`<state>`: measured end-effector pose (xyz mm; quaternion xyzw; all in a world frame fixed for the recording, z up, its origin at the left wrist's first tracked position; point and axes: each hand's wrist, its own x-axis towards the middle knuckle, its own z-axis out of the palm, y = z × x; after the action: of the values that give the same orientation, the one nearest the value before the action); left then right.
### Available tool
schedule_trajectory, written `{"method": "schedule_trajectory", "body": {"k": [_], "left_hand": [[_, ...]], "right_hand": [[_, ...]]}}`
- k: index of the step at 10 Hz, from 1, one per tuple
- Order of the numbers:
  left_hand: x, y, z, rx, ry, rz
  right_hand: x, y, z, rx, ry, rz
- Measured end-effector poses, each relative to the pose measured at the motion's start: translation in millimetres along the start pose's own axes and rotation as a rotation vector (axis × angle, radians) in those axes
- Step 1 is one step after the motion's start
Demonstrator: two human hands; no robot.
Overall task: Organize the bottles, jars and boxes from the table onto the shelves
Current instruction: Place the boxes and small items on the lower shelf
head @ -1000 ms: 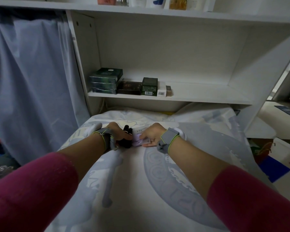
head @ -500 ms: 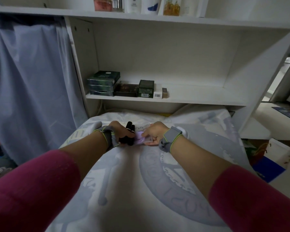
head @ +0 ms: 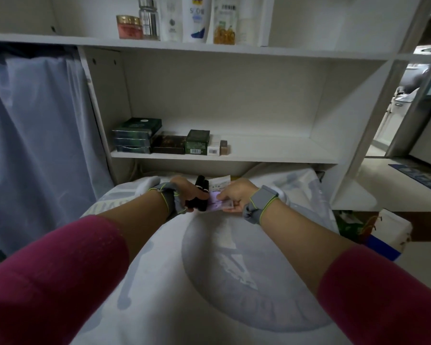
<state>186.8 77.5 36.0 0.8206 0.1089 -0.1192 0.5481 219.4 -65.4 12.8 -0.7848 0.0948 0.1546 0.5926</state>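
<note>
Far left, a pale curtain (head: 35, 145) hangs beside the shelf unit. At the far edge of the desk (head: 159, 307), which is covered by a printed cloth, the left hand (head: 188, 192) has its fingers curled round what appear to be two small dark bottles (head: 201, 185); whether they rest on the cloth cannot be told. Just beside them to the right lies a flat pale box (head: 217, 204), which the right hand (head: 237, 195) pinches by its near end between thumb and fingers. Assessment: the step in hand is the pick-up of these items for shelving. Recommended: tighten the left grip before raising, since two bottles in one hand may slide against each other, and keep them upright. The box likely belongs on the lower shelf (head: 271, 150), on the bare board right of the row of boxes (head: 168, 144). The bottles would suit the upper shelf (head: 309, 51), beside the bottles and jar (head: 174, 21) standing there.
</note>
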Motion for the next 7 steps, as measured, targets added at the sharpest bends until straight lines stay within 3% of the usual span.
{"method": "schedule_trajectory", "body": {"k": [4,7], "left_hand": [[27.8,51.6,48.7,-0.063,-0.057,0.01],[93.5,89.8,60.7,-0.12,0.012,0.096]], "right_hand": [[26.7,-12.3,-74.1,-0.038,0.092,-0.028],[86.3,-45.3,-104.1,-0.028,0.209,-0.038]]}}
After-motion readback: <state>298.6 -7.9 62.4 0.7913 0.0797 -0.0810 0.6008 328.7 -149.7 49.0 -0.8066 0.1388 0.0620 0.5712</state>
